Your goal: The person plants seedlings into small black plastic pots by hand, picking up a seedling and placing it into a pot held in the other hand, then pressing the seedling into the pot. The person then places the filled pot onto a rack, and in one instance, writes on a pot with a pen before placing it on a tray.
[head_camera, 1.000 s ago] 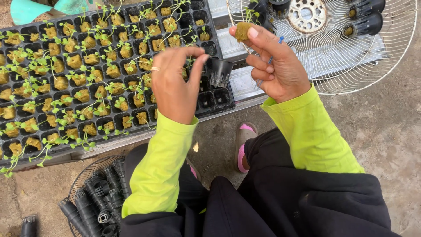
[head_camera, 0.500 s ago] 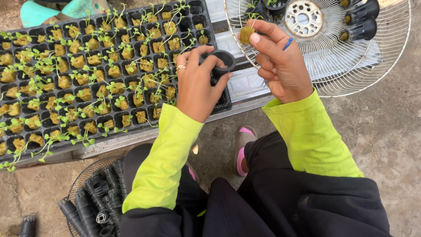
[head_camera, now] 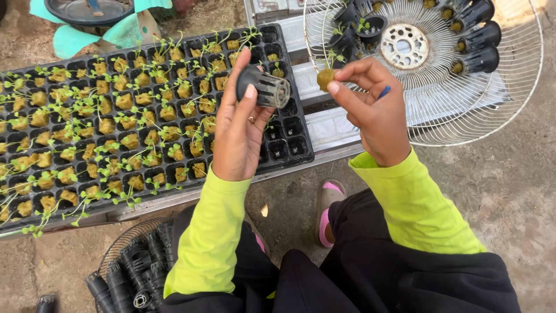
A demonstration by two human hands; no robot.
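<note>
My left hand (head_camera: 240,124) holds a small black slotted net pot (head_camera: 263,87) on its side, above the right end of the black seedling tray (head_camera: 289,139). My right hand (head_camera: 373,107) pinches a brown sponge cube with a green seedling (head_camera: 326,77) between thumb and fingers, a short way to the right of the pot's opening. A blue pen-like object (head_camera: 384,91) sticks out between the right fingers. The tray's cells hold several sponge cubes with sprouts (head_camera: 121,124); the cells at its right end are empty.
A white wire fan guard (head_camera: 480,98) lies at the upper right with several black net pots (head_camera: 475,35) in it, some with seedlings. Another wire guard (head_camera: 130,269) at the lower left holds stacked black pots. A pink sandal (head_camera: 327,211) rests on the concrete floor.
My left hand lifted the black pot off the tray and turned it sideways towards the right hand. My right hand with the sponge cube stayed nearly in place.
</note>
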